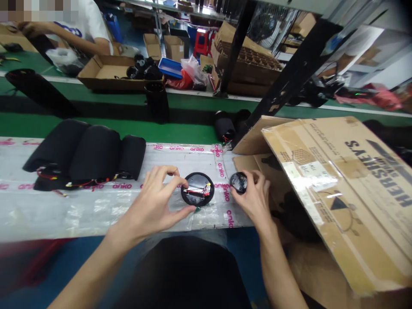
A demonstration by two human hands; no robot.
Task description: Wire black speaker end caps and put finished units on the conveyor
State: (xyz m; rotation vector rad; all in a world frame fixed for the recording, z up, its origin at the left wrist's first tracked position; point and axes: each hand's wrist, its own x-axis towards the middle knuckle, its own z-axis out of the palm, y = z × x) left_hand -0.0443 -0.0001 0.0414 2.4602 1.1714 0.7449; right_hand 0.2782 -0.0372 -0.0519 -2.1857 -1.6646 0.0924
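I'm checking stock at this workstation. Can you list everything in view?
Round lid with wires: 1, black with red and white wires, on the film at the left hand's fingertips
Small round cap: 1, black, held in the right hand
Padded cylinders: 3, black, lying on the film at left, red wires beneath
Printed film: 1, clear with pink "anko" lettering, covering the bench
Cardboard sheet: 1, brown, at right
Standing cylinder: 1, black, farther along the green surface
Cardboard tray: 1, brown, far side, holding black parts
Blue tray: 1, blue, beside it
Co-worker's arm: 1, white sleeve, upper left
Left hand: 1, bare, on the lid
Right hand: 1, bare, around the cap
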